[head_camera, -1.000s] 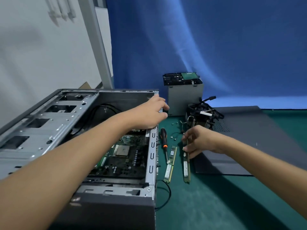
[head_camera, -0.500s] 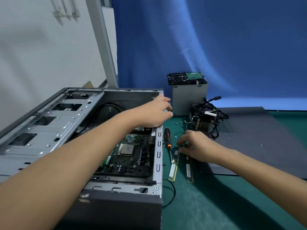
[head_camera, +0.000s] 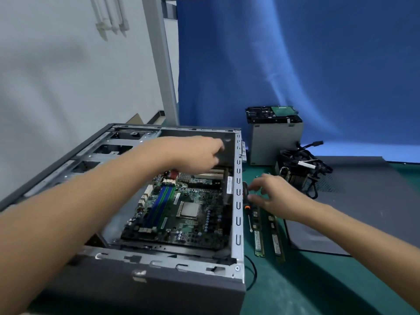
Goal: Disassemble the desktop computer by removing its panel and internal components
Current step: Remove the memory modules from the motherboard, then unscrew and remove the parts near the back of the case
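The desktop computer case (head_camera: 159,276) lies on its side at the left of the green worktop (head_camera: 295,287), its open side up and the motherboard (head_camera: 193,214) exposed inside. The left hand (head_camera: 195,155) reaches over the board towards the far right corner of the case. It is motion-blurred, so I cannot tell whether its grip has hold of anything. Just right of the case wall, the right hand (head_camera: 275,196) hovers with its grip open, fingers spread and lightly bent at the black handle of a screwdriver (head_camera: 247,208) (contact is unclear). 2 RAM sticks (head_camera: 258,237) lie side by side next to the screwdriver. Further right lies the removed side panel (head_camera: 363,201). A CPU cooler (head_camera: 297,176) with tangled cables sits at the panel's far corner. Behind it, a metal box (head_camera: 275,142) carries a hard drive (head_camera: 272,113).
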